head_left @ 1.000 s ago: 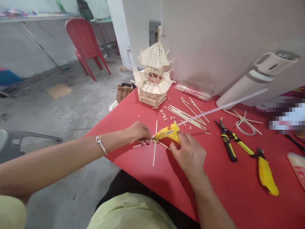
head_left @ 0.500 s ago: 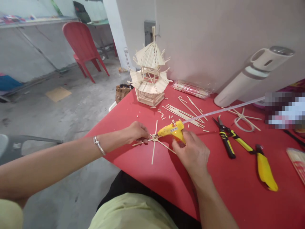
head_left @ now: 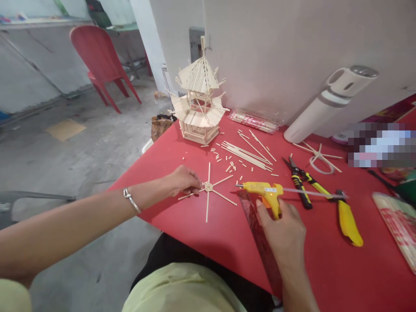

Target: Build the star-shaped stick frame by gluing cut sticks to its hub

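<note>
My left hand (head_left: pixel 183 180) is closed in a pinch on one arm of a star of thin wooden sticks (head_left: pixel 208 187), which lies flat on the red table (head_left: pixel 201 225). My right hand (head_left: pixel 286 227) grips the handle of a yellow glue gun (head_left: pixel 264 190) to the right of the star. The gun's nozzle points left, a short way off the sticks. A clear glue stick juts from the back of the gun towards the right.
A stick-built pagoda model (head_left: pixel 198 108) stands at the table's far edge. Loose sticks (head_left: pixel 247 154) lie beyond the star. Yellow-handled cutters (head_left: pixel 299 182) and a yellow knife (head_left: pixel 347 219) lie to the right. A white cylinder (head_left: pixel 328 106) leans on the wall. A red chair (head_left: pixel 97 60) stands behind.
My right hand has drawn the glue gun away from the star's hub, to the right and level. My left hand has stayed on the sticks.
</note>
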A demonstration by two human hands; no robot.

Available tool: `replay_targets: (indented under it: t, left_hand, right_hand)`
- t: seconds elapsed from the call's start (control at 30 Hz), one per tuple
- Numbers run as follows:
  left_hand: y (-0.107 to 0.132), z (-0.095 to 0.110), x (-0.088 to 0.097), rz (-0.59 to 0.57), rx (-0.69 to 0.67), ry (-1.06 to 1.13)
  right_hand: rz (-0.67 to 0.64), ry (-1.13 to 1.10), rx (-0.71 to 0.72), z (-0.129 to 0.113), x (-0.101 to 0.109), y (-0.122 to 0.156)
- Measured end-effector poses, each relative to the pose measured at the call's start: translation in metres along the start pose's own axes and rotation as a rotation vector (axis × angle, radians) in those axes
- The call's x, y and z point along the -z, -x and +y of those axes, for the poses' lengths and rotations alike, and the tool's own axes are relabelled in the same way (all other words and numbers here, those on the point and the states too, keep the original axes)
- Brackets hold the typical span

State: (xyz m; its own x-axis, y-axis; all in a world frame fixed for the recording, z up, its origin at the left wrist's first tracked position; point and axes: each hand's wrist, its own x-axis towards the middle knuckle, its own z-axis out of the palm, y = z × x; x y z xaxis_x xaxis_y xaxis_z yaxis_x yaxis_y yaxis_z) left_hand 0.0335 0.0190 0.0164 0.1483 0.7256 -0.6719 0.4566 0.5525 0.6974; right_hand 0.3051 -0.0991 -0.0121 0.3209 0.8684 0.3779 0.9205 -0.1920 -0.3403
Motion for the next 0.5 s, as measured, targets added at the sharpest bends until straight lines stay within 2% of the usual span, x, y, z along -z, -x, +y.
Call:
replay_targets:
  t: [0.07, 0.17, 0.23, 0.3, 0.4, 0.47, 0.5]
  left_hand:
    - [-0.003, -0.004, 0.001, -0.023, -0.022, -0.008]
    - [-0.010, -0.011, 0.004, -0.049, -0.062, -0.025]
    - [-0.013, -0.014, 0.005, -0.052, -0.076, -0.031]
    - [-0.014, -0.015, 0.005, -0.049, -0.080, -0.029]
    - [-0.010, -0.011, 0.004, -0.041, -0.061, -0.015]
    - [-0.005, -0.005, 0.001, -0.023, -0.028, -0.001]
    - [-0.002, -0.001, -0.001, -0.008, -0.013, 0.006]
  right_hand:
    - [0.005, 0.030, -0.057, 0.010, 0.002, 0.006]
    - [-0.094, 0.048, -0.115, 0.024, 0.003, 0.009]
    - [-0.133, 0.106, -0.097, 0.029, 0.008, 0.008]
    - [-0.076, 0.215, -0.043, 0.026, 0.017, 0.007]
    - [0.038, 0.239, 0.070, 0.005, 0.028, 0.009]
    - [0.003, 0.081, 0.148, -0.020, 0.026, 0.012]
    - [-0.074, -0.019, 0.191, -0.035, 0.021, 0.015]
